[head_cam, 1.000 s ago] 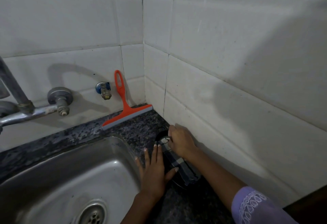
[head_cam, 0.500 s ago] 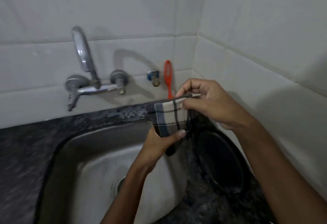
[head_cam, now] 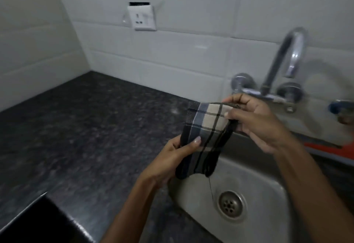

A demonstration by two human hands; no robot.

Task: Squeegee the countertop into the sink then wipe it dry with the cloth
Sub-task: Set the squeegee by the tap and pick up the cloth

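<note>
The cloth (head_cam: pixel 206 131), a folded plaid piece, hangs in the air at about 3 o'clock from the middle of the view, over the near-left edge of the sink (head_cam: pixel 258 185). The left hand (head_cam: pixel 172 158) pinches its lower left edge between thumb and fingers; the right hand (head_cam: pixel 254 120) grips the upper right corner, fingers curled shut around the fold. A loose thread dangles from the cloth's bottom toward the drain (head_cam: pixel 230 205).

The countertop (head_cam: pixel 86 131), dark and speckled, stretches from 9 to 6 o'clock, left of the sink. The red squeegee (head_cam: pixel 323 147) lies at 3 o'clock past the right wrist, mostly hidden, so the wiping step looks about to begin. The tap (head_cam: pixel 283 66) stands at 2 o'clock, a wall socket (head_cam: pixel 142 19) at 11 o'clock.

Risks, as I judge them: the cloth stays bunched, so only a narrow strip would touch the counter and leave streaks; the hanging thread may trail into the wet sink and drag water back; a one-corner grip could let the cloth slip into the basin.
</note>
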